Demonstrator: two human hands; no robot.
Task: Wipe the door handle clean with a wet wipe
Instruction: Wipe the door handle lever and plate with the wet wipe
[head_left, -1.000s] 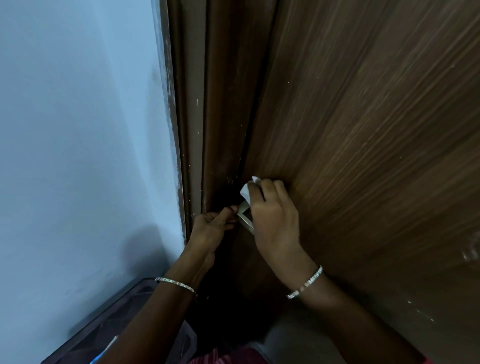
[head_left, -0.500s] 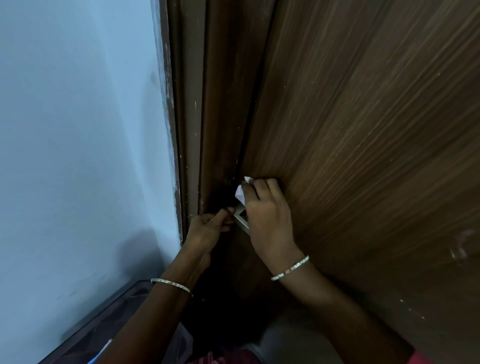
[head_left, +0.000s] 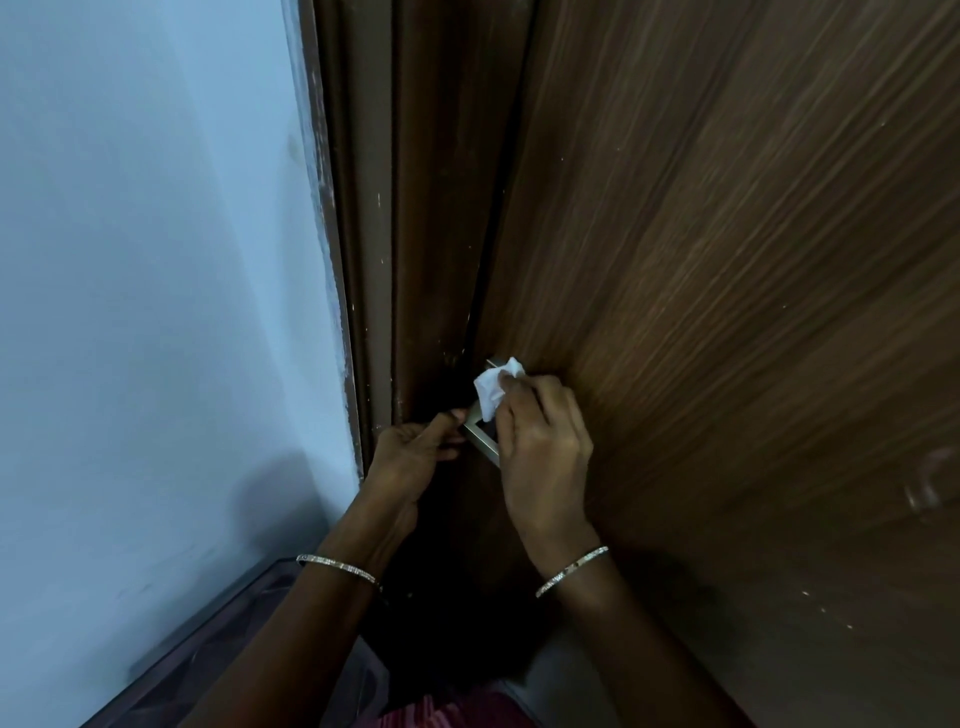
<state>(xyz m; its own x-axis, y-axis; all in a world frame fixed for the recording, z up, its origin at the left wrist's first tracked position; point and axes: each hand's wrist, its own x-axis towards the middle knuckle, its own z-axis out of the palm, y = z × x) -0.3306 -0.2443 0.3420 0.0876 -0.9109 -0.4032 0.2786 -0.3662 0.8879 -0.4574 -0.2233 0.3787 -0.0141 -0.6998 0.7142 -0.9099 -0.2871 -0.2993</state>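
A silver metal door handle (head_left: 480, 439) sticks out from the left edge of a dark brown wooden door (head_left: 727, 260). My right hand (head_left: 543, 447) holds a white wet wipe (head_left: 493, 387) pressed against the upper part of the handle, with the wipe bunched above my fingers. My left hand (head_left: 415, 457) pinches the handle's left end between thumb and fingers. Most of the handle is hidden behind the two hands. Each wrist carries a thin bangle.
A brown door frame (head_left: 374, 208) runs up beside the door, and a pale blue wall (head_left: 156, 260) fills the left. A dark low surface (head_left: 208, 649) lies at the bottom left. Striped pink fabric (head_left: 441, 712) shows at the bottom edge.
My right hand has shifted so that more of the white wipe shows above the fingers, spread over the handle's top. My left hand keeps its pinch on the handle's end.
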